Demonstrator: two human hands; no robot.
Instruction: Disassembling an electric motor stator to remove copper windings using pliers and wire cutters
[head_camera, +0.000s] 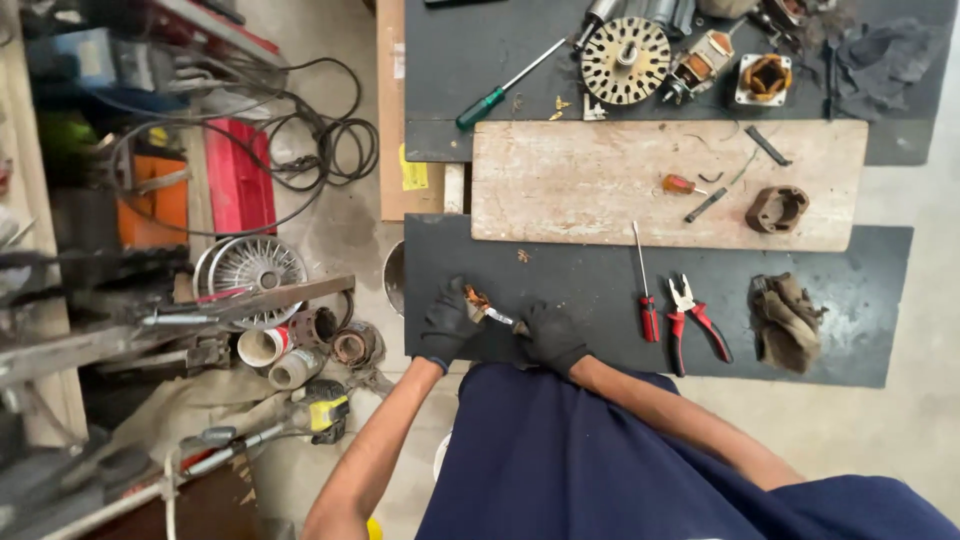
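Gloved hands (500, 325) near dark mat's (600, 270) edge.

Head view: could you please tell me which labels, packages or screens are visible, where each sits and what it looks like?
Yellow label: small upright rectangle stuck on the brown board at the bench's left edge, dark marks on it.
Pale sticker: narrow whitish strip higher on the same board.
No screens or packages that I can make out.

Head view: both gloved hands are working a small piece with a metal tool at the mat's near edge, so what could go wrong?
1. The metal tool could slip from the right hand toward the left hand gripping the coppery piece.
2. Worked at the dark mat edge, the piece could drop to the cluttered floor.
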